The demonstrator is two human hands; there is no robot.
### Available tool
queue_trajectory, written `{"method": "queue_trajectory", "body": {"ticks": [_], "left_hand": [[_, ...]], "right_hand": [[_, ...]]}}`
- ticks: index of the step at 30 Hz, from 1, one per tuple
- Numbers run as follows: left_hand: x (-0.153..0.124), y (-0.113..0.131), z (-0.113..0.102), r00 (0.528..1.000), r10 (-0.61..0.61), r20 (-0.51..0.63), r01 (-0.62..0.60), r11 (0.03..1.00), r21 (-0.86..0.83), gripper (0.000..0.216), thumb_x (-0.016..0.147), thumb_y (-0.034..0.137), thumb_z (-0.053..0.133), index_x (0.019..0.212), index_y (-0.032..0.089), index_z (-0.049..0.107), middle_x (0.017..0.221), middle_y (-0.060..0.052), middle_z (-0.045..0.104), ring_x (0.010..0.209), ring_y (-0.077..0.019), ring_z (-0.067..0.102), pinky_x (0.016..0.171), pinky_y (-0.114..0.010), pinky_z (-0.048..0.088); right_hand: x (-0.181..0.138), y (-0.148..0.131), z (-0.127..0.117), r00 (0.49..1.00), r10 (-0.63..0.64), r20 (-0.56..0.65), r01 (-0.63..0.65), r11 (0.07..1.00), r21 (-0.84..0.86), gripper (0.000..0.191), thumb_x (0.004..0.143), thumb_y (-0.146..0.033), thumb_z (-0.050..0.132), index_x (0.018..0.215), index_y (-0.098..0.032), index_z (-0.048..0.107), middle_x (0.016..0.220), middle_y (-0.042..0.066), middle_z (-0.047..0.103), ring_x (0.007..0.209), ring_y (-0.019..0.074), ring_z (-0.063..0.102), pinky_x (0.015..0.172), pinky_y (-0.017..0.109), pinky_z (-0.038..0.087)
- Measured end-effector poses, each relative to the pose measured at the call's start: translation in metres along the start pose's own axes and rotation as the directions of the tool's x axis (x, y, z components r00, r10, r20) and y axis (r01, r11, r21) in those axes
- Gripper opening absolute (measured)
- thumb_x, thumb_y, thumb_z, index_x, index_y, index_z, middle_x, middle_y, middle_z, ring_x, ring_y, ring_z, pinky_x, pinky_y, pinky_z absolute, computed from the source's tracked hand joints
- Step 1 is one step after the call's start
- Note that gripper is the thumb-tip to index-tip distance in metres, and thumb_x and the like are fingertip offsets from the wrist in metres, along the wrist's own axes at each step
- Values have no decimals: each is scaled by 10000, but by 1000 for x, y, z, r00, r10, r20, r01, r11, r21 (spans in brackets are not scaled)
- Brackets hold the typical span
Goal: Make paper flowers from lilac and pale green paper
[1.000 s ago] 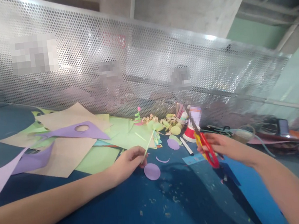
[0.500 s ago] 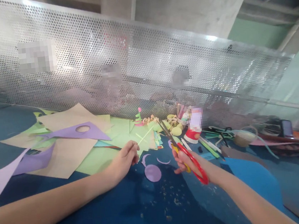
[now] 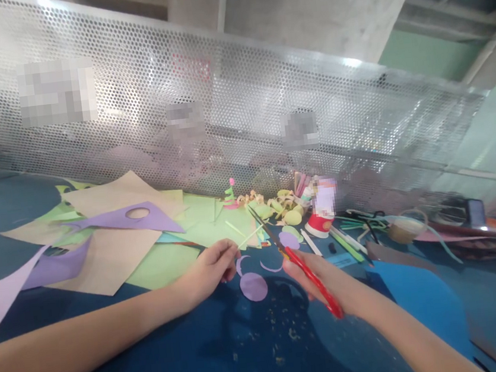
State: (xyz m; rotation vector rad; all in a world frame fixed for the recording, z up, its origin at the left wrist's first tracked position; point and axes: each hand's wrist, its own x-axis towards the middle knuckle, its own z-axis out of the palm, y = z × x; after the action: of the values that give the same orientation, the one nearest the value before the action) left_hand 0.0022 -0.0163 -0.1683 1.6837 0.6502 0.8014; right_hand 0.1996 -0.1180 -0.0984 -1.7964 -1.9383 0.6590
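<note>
My left hand [image 3: 212, 269] pinches a thin light-green paper strip [image 3: 249, 236] that slants up to the right, just above the blue table. My right hand [image 3: 326, 281] grips red-handled scissors [image 3: 302, 269] whose blades reach up-left and meet the strip near its far end. A purple paper circle [image 3: 253, 285] lies on the table between my hands, with thin purple crescents [image 3: 269, 266] beside it.
Sheets of tan, purple and green paper [image 3: 111, 243] are piled at the left. Curled paper scraps, a red-and-white glue bottle [image 3: 320, 213], pens [image 3: 346, 243] and cables sit along a perforated metal screen [image 3: 222, 117]. A blue sheet [image 3: 422, 303] lies at right.
My right hand swung the scissors from the right over to the strip, blades now at it. My left hand stayed put, still pinching the strip.
</note>
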Motion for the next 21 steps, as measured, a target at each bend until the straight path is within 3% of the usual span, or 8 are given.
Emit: {"method": "queue_trajectory", "body": {"ticks": [7,12,21], "left_hand": [[0,0,1,1000,0,17,1,998,-63,288,855,451,342,781,188,437,518,71,376,480,-82,400,472,-209,302],[-1,3,1,999,-10,36,12,998,-62,305,855,459,344,773,183,444,517,70,367,478,-78,392,478,-213,302],[1,2,2,999,-18,51,28,978,-204,280,852,433,380,772,171,435,532,80,300,476,-69,400,462,-205,278]], "right_hand": [[-1,-4,-2,998,28,61,-23,996,-84,503,815,-623,249,852,-185,496,672,8,469,581,148,490,501,255,382],[1,5,6,1000,6,-5,-7,995,-103,472,817,-614,266,763,-190,465,629,-9,431,540,132,460,504,253,381],[2,6,6,1000,12,-17,-14,996,-88,475,822,-613,240,794,-195,465,612,-12,434,551,141,468,537,265,398]]}}
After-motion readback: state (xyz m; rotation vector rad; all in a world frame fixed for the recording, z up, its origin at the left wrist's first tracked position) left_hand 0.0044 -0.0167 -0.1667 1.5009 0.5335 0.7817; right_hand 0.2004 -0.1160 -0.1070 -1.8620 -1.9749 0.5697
